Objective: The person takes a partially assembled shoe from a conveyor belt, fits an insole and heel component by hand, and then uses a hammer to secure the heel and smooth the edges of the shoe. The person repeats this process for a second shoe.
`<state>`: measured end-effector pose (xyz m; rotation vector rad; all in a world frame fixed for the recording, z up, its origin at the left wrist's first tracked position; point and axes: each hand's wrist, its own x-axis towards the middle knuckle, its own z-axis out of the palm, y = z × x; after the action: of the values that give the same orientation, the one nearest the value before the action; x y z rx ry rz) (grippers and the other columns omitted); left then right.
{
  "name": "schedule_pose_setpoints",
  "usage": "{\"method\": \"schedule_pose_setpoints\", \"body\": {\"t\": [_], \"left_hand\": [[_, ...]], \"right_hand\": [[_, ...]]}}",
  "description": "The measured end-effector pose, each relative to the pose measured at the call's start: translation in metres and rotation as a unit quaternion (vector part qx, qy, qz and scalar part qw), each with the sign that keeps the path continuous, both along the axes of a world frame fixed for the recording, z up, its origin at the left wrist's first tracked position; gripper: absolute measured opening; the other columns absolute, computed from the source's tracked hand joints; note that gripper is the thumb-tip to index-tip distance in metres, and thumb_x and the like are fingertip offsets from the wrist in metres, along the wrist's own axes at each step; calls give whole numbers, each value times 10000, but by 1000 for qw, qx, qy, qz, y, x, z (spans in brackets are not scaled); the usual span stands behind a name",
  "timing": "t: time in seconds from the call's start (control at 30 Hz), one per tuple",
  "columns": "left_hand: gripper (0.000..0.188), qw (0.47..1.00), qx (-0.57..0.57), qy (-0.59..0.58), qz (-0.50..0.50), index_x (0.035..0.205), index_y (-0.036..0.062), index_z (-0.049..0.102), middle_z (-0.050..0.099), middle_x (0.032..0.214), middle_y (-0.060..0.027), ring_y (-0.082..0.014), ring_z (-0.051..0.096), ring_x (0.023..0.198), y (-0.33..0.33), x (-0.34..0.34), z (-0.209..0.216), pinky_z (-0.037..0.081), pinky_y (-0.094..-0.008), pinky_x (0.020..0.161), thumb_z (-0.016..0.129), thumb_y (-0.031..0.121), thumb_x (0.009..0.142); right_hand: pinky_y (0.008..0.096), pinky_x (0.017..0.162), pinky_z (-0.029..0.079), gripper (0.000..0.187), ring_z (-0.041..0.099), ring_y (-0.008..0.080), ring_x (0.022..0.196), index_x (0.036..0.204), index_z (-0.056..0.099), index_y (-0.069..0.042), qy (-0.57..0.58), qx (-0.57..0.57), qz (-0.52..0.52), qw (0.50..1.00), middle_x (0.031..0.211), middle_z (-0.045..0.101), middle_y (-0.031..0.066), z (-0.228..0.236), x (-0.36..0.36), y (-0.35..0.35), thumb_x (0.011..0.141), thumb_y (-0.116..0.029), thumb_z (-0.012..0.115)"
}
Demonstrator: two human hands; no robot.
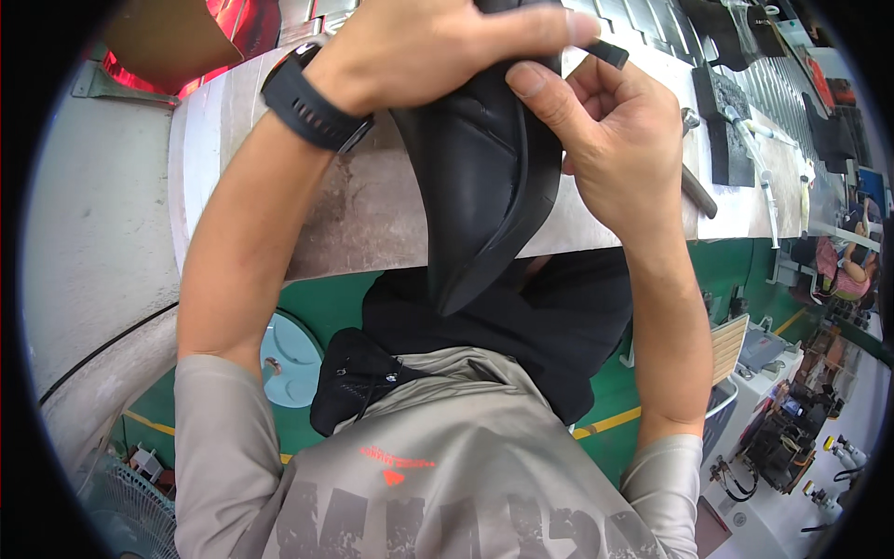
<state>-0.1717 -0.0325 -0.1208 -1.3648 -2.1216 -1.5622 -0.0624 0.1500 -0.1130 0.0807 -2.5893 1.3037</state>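
A black leather shoe point(470, 172) with a pointed toe hangs over the bench's near edge, its toe toward me. A seam runs along its side, and its top end is cut off by the picture's edge. My left hand point(419, 42), with a black watch on the wrist, is closed over the upper part of the shoe, thumb stretched to the right. Under that thumb sticks out the end of a short black strip point(610, 53). Against the shoe's right edge presses the thumb of my right hand point(619, 126); its other fingers curl behind and are partly hidden.
The pale workbench point(326, 214) crosses in front of me. To the right lie a wooden-handled tool point(698, 193) and a black block point(726, 130). A red-lit box point(177, 47) stands at the far left. Below are a light-blue round stool point(293, 359) and the green floor point(610, 373).
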Motion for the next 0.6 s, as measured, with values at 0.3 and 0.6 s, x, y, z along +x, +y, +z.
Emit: {"method": "schedule_pose_setpoints", "body": {"t": [0.3,0.6], "left_hand": [[549,997,-4,-65,32,1129,-27,705,714,980,-175,-264,693,916,-3,7,0,549,-371,827,857,432,870],[551,994,3,-104,25,1100,-36,712,708,981,-185,-281,688,901,-6,11,5,547,-375,821,864,436,859]], "right_hand": [[191,501,401,379,523,23,568,848,609,-36,-55,-2,52,997,678,590,-34,5,12,6,945,-309,852],[201,548,421,385,536,28,618,874,596,-21,-52,47,39,997,708,617,-19,9,28,-4,936,-289,865]]}}
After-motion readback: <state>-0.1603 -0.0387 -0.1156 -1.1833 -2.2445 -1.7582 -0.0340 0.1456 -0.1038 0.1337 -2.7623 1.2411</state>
